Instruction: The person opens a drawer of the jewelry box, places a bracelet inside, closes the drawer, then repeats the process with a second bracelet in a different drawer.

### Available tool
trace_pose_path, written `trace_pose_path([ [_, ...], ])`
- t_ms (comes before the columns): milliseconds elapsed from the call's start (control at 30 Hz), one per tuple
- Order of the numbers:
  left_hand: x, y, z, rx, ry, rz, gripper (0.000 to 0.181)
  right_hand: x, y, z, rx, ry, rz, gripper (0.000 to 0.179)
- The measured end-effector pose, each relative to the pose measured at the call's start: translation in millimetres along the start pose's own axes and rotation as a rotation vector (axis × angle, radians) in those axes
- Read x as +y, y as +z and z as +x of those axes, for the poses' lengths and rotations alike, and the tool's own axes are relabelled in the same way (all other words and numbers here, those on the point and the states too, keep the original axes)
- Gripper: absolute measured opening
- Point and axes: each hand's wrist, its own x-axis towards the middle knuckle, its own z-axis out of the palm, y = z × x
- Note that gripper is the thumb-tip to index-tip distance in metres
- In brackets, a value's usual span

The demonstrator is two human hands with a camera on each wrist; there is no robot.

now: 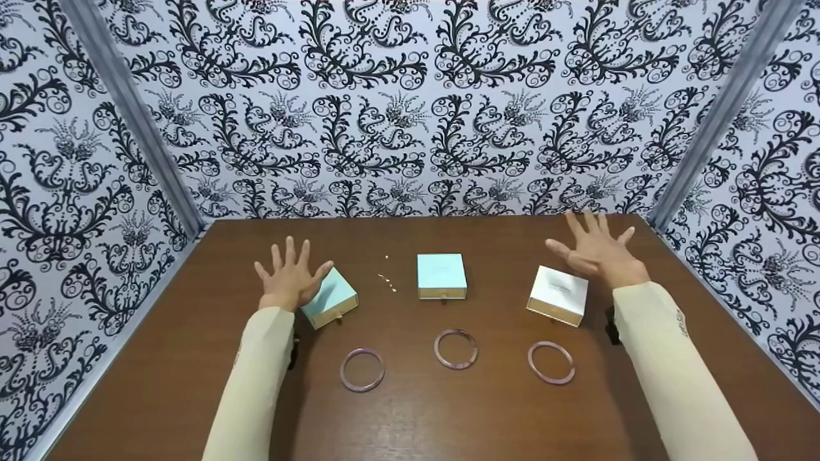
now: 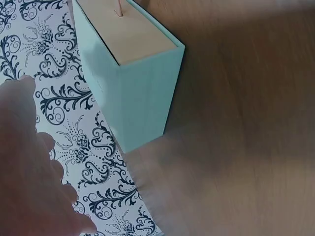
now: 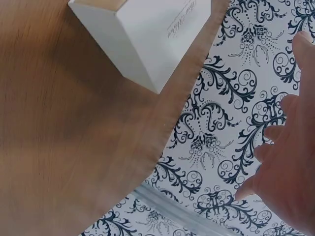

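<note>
My left hand [image 1: 289, 279] is spread wide with straight fingers and holds nothing; in the head view it overlaps the left corner of a mint-green drawer box [image 1: 334, 301]. That box shows its tan drawer front and a small pull tab in the left wrist view. On the other side, my right hand [image 1: 596, 250] also has its fingers spread, beyond and to the right of a white drawer box [image 1: 558, 294] with faint lettering on its lid. Between them stands a second mint-green box [image 1: 442, 275]. Nearer me lie a left bangle [image 1: 362, 388], a middle bangle [image 1: 471, 339] and a right bangle [image 1: 552, 381], all pinkish-purple.
Small white specks [image 1: 387, 280] lie on the brown table [image 1: 410, 416] left of the middle box. Patterned black-and-white walls [image 1: 397, 128] enclose the table at the back and both sides, with grey strips at the corners.
</note>
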Motion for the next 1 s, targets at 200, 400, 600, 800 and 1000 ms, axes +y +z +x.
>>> trace_pose_path([
  [200, -7.2, 1.1, -2.3, -0.008, 0.012, 0.003, 0.081, -7.5, 0.4, -3.0, -0.006, -0.014, -0.007, 0.099],
  [400, -11.4, 2.6, -6.1, 0.0, 0.051, 0.009, 0.082, -16.4, -0.8, -4.7, -0.002, -0.039, -0.024, 0.096],
  [600, -11.4, 5.9, -12.3, -0.024, 0.117, 0.006, 0.082, -23.1, -3.2, -11.9, 0.015, -0.076, -0.041, 0.089],
  [800, -14.8, 5.6, -19.6, -0.019, 0.143, 0.001, 0.082, -29.7, -1.1, -20.7, 0.056, -0.114, -0.041, 0.088],
  [1000, -17.0, 5.8, -27.1, 0.008, 0.165, -0.02, 0.083, -39.4, 2.5, -27.8, 0.087, -0.151, -0.034, 0.087],
])
